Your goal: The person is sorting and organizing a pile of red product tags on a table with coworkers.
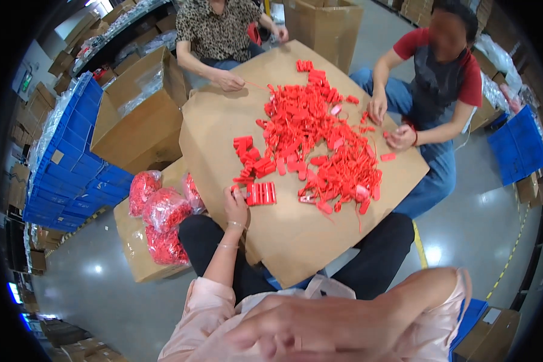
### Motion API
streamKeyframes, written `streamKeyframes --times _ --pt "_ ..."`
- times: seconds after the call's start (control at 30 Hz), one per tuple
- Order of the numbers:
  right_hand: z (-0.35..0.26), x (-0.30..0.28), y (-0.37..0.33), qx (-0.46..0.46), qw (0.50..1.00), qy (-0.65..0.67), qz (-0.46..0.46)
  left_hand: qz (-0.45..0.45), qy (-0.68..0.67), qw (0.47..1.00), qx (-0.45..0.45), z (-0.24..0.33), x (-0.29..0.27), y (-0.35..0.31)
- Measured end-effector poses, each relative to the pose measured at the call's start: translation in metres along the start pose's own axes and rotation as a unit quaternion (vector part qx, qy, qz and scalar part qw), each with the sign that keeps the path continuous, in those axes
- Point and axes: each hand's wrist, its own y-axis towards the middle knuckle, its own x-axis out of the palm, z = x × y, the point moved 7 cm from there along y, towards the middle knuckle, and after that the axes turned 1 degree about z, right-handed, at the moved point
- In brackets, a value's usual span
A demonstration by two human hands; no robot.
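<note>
My left hand [236, 204] rests on a brown cardboard sheet [295, 241] that lies across my lap, its fingers closed on the left end of a neat row of red plastic tags [261, 193]. A big loose pile of the same red tags [311, 142] with thin red tails covers the middle of the sheet. My right hand [301, 330] is raised very close to the camera and blurred, fingers curled; nothing can be made out in it.
Two other people sit at the far side, hands [230, 80] [398, 137] in the tags. Clear bags of red tags [163, 211] lie on a carton at my left. Cardboard boxes [140, 114] and blue crates [78, 163] stand beyond.
</note>
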Motion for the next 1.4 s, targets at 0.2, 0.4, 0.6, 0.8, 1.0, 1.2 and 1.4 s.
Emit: streamKeyframes --times 0.2,0.4,0.6,0.8,1.0,1.2,1.4 --pt "0.153 -0.06 -0.043 0.08 0.863 -0.481 0.131 0.014 0.062 0.998 0.013 -0.01 0.002 -0.004" --pt "0.214 -0.19 -0.071 0.207 0.644 -0.614 0.406 0.022 0.105 0.994 0.026 0.004 -0.003 -0.006" --pt "0.254 -0.192 -0.048 0.218 0.648 -0.679 0.269 0.021 0.091 0.995 0.029 0.005 0.0 -0.008" --pt "0.256 -0.148 -0.069 0.142 0.694 -0.643 0.293 0.025 0.071 0.997 0.01 0.001 -0.002 -0.005" --pt "0.251 -0.143 -0.1 0.135 0.7 -0.607 0.35 0.023 0.041 0.999 0.015 0.007 0.001 -0.008" --pt "0.221 -0.16 -0.109 0.185 0.671 -0.593 0.404 0.024 0.072 0.997 0.007 0.008 -0.004 -0.006" --pt "0.192 -0.214 -0.054 0.132 0.615 -0.667 0.4 0.036 0.112 0.993 0.031 0.006 -0.006 -0.004"
